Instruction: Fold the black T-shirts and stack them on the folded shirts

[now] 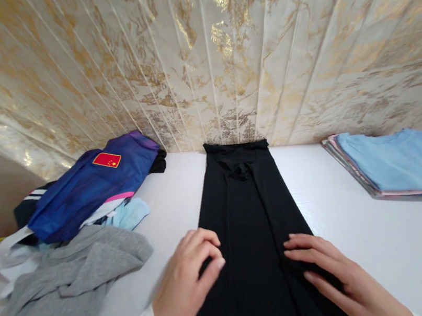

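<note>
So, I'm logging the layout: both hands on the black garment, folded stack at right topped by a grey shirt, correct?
No: the head view shows a light blue shirt topping the folded stack, not grey. Left hand and right hand do rest on the black garment.

Soft, even light fills the scene, bright across the white worktop [367,251], which shows a faint sheen beside the black garment [249,215]. Gold veins in the wall panels [218,46] throw back patchy glare. My left hand [186,286] and right hand [333,272] cast only weak shadows. The wide lens fans the wall seams outward and stretches the corners; the black cloth swallows detail, and the lower edge is slightly soft.
</note>
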`<state>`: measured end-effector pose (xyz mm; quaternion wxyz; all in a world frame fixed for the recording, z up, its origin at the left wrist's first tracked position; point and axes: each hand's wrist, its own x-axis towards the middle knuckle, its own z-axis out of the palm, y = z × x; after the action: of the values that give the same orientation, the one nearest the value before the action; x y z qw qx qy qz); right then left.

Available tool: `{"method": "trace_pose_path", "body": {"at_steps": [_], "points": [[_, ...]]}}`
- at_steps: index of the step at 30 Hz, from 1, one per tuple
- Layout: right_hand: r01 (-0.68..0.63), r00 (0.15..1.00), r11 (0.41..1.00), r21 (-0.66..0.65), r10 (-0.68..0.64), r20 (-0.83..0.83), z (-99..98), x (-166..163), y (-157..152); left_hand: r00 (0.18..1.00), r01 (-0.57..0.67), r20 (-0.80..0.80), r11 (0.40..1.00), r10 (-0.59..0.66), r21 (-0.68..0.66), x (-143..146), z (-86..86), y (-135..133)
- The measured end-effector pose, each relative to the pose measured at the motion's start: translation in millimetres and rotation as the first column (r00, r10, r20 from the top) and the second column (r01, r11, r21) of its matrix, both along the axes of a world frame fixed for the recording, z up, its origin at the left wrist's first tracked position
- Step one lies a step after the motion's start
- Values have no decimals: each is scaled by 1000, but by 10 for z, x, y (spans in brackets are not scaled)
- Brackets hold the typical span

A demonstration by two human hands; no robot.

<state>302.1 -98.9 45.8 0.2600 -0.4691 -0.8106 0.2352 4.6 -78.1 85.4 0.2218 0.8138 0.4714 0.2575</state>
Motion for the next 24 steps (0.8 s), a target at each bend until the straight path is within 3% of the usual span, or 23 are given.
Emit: {"method": "trace_pose_path", "body": {"at_steps": [3,5,9,12,18,21,24], "points": [[13,996,998,58,-18,86,-8,68,30,996,-82,-28,996,83,45,-342,124,141],[-26,993,997,66,18,121,18,63,24,995,-71,-71,995,76,72,-447,140,130],[-125,977,990,72,110,184,80,-44,-54,975,104,-203,992,-88,71,-326,17,-66],[-138,964,982,128,103,247,62,-118,-93,936,194,-314,977,-159,86,-160,-152,-194],[-121,918,972,201,33,395,-89,-121,-69,881,184,-459,976,-114,112,-79,-434,-250],[-173,884,963,208,59,463,-118,-112,-77,874,191,-471,976,-121,104,-122,-446,-256],[-178,909,961,211,79,409,-68,-128,-113,895,217,-417,971,-159,96,-142,-377,-297]]}}
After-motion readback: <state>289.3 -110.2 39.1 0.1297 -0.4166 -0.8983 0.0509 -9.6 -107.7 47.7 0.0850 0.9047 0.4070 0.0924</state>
